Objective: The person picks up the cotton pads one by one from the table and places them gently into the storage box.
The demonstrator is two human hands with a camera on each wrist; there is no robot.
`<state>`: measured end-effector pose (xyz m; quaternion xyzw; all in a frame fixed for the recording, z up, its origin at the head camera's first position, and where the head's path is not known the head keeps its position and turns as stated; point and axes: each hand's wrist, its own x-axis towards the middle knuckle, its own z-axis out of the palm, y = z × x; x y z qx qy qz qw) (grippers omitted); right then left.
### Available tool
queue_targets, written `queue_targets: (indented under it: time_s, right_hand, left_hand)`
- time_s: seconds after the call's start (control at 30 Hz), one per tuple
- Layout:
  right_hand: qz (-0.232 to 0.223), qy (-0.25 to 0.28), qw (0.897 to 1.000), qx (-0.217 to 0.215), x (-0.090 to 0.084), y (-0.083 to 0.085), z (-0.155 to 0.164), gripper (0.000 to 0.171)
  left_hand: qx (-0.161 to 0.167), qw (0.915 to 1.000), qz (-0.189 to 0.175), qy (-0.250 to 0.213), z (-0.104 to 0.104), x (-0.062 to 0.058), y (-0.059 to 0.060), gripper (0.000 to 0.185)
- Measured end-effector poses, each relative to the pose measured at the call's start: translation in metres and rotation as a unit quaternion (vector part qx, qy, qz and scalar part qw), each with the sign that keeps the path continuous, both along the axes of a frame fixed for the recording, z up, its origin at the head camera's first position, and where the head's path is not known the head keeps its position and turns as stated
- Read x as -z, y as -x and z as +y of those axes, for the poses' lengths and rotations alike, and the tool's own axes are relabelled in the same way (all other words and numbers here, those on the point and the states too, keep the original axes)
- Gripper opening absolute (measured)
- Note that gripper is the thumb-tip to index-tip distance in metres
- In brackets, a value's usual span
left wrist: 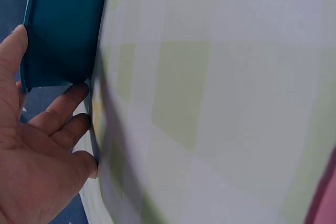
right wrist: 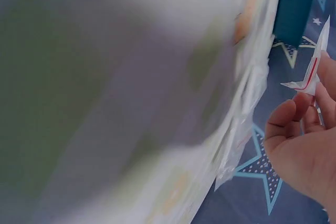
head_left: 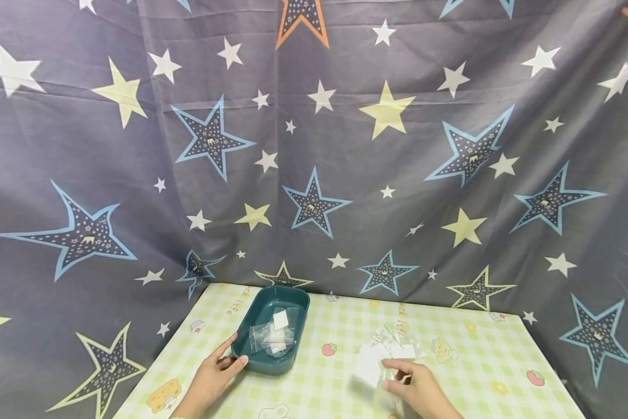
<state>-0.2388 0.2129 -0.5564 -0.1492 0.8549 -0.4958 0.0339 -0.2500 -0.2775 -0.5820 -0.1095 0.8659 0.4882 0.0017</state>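
My left hand (head_left: 229, 356) rests against the near left corner of a teal tray (head_left: 293, 355), thumb at its rim and fingers straight along its side. The left wrist view shows that hand (left wrist: 50, 61) with relaxed fingers at the foot of the tray (left wrist: 63, 24). A few small clear bags (head_left: 274, 334) lie in the tray. To the right, my right hand (head_left: 394, 377) pinches a small clear zip bag (head_left: 367, 384), blurred just above the table. In the right wrist view the hand (right wrist: 310, 100) holds that bag (right wrist: 311, 74), which has a red seal line.
A loose pile of clear bags (head_left: 389, 348) lies on the green checked tablecloth (head_left: 334, 326), just beyond my right hand. A grey star-print curtain (head_left: 314, 145) hangs close behind and on both sides of the table.
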Motion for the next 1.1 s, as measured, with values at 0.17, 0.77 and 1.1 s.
queue_targets:
  time_s: [0.17, 0.77, 1.1]
  right_hand:
    - [-0.003, 0.028, 0.999, 0.028, 0.003, 0.007, -0.025, 0.044]
    - [-0.063, 0.147, 0.979, 0.127, 0.008, 0.030, -0.091, 0.049]
    - [-0.050, 0.178, 0.975, 0.125, 0.000, 0.037, -0.117, 0.052]
  left_hand:
    - [-0.003, 0.9999, 0.000, -0.010, 0.000, 0.005, -0.003, 0.085]
    - [0.007, 0.9999, 0.011, -0.001, -0.002, 0.004, -0.002, 0.084]
    - [0.001, 1.0000, 0.003, 0.002, -0.003, 0.007, 0.000, 0.085]
